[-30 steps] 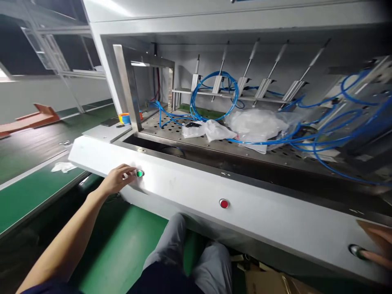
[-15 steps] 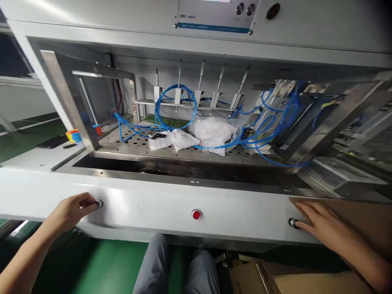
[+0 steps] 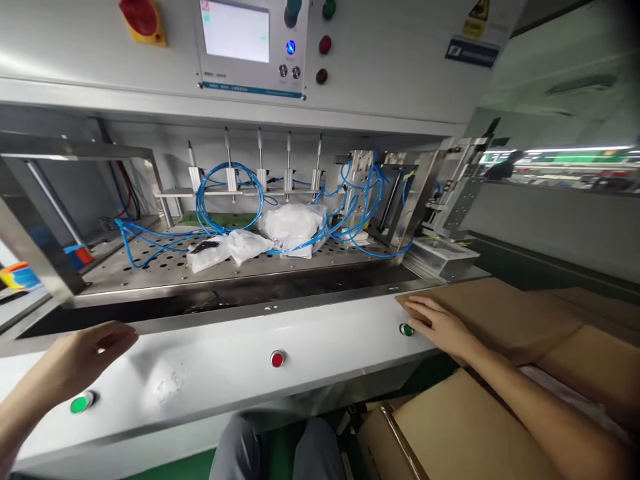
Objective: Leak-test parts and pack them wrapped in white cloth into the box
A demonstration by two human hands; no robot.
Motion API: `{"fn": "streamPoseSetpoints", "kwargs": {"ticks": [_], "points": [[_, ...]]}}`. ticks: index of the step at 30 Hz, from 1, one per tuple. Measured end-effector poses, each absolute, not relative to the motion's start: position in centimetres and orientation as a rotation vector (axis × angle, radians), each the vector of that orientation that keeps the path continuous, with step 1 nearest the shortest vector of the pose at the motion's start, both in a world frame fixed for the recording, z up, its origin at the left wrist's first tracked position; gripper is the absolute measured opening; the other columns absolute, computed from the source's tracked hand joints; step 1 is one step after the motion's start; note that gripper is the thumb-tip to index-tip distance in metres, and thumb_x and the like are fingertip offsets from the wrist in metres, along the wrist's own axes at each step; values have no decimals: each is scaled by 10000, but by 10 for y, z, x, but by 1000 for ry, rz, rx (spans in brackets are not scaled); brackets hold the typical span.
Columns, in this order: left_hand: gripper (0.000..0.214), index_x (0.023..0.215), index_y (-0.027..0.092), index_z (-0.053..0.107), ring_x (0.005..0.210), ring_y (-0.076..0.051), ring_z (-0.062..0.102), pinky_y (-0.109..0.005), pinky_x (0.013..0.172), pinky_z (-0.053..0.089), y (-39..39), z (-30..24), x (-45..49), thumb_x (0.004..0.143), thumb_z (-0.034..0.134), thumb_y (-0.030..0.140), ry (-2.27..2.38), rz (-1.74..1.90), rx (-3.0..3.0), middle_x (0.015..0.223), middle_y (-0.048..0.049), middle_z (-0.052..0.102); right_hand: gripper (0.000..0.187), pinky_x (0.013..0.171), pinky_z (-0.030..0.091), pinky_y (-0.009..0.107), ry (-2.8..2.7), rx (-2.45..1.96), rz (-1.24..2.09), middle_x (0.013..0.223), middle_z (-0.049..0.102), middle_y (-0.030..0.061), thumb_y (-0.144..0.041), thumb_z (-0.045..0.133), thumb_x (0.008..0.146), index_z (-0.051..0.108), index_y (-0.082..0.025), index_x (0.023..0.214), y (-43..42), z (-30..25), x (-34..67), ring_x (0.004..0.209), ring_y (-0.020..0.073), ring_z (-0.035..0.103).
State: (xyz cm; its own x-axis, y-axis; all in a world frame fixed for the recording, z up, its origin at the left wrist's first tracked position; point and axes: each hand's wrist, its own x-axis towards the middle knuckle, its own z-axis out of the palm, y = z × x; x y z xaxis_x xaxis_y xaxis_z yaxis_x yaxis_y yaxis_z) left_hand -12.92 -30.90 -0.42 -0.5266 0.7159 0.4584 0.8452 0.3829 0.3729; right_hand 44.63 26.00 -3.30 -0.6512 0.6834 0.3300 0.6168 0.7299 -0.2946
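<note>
I face a white machine whose front panel (image 3: 210,373) carries a left green button (image 3: 81,403), a red button (image 3: 277,359) in the middle and a right green button (image 3: 407,329). My left hand (image 3: 80,357) hovers just above the left green button, fingers loosely spread, holding nothing. My right hand (image 3: 436,321) rests flat beside the right green button, fingertips at it, lying against a brown cardboard sheet (image 3: 490,313).
Inside the machine, a perforated metal plate (image 3: 150,267) holds clear plastic bags (image 3: 293,227) and blue air hoses (image 3: 225,200). Above sit a touch screen (image 3: 235,30) and a red-and-yellow switch (image 3: 143,19). Cardboard boxes (image 3: 450,427) stand at lower right.
The view has swung up and to the right. My left hand has come off the left green button and now hovers above it. Both green buttons are now uncovered.
</note>
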Motion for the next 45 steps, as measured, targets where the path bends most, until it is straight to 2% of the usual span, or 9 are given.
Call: {"fn": "streamPoseSetpoints", "kwargs": {"ticks": [4,10,14,18,21,24,27,45], "points": [[455,866,280,791,640,-216,690,-291,603,532,-213,29,-90,865,553,668,-2527,-807,-1552,794,-8,779,504,1180,501,502,-2478,-964,193,1480,628,104,-562,559,882,750,-289,1261,253,-32,443,1349,340,618],[510,757,217,694,566,-152,533,-272,578,387,-73,34,-44,965,473,626,-2255,-773,-2003,639,-1,643,467,1193,482,512,-2459,-951,201,1500,610,113,-474,591,915,735,-249,1299,249,-34,443,1356,326,608],[411,784,221,667,608,-154,562,-276,607,354,-20,13,-31,1005,469,505,-2031,-627,-2224,705,-14,678,440,1173,504,521,-2439,-930,195,1505,605,106,-431,619,929,729,-250,1314,249,-39,446,1338,323,621],[389,804,232,669,645,-160,624,-280,608,368,-22,-12,-36,1051,437,423,-1923,-496,-2376,764,-22,714,407,1174,505,524,-2432,-922,182,1502,604,97,-353,628,932,723,-259,1317,248,-42,446,1328,310,629],[391,835,243,696,641,-157,643,-264,608,417,-34,-15,-39,1063,446,438,-1881,-596,-2386,765,-12,724,413,1179,500,535,-2431,-948,150,1506,598,100,-301,624,923,713,-250,1323,246,-42,444,1337,314,621],[321,942,261,753,697,-168,695,-242,620,473,-40,-8,-36,1039,520,461,-1790,-759,-2382,858,-19,771,408,1168,512,530,-2451,-959,126,1520,587,101,-299,612,935,706,-246,1328,244,-41,444,1337,313,620],[308,981,264,771,728,-172,724,-232,632,498,-40,-4,-33,1038,536,453,-1736,-765,-2414,927,-28,796,400,1150,531,523,-2473,-943,108,1532,578,96,-300,612,940,704,-257,1326,243,-41,445,1336,312,624],[270,1055,239,731,712,-171,723,-274,611,490,-47,-6,-18,1086,480,333,-1419,-633,-2462,897,-32,760,414,1174,515,542,-2508,-958,76,1549,562,104,-284,600,949,684,-249,1353,240,-37,444,1376,322,598]]}}
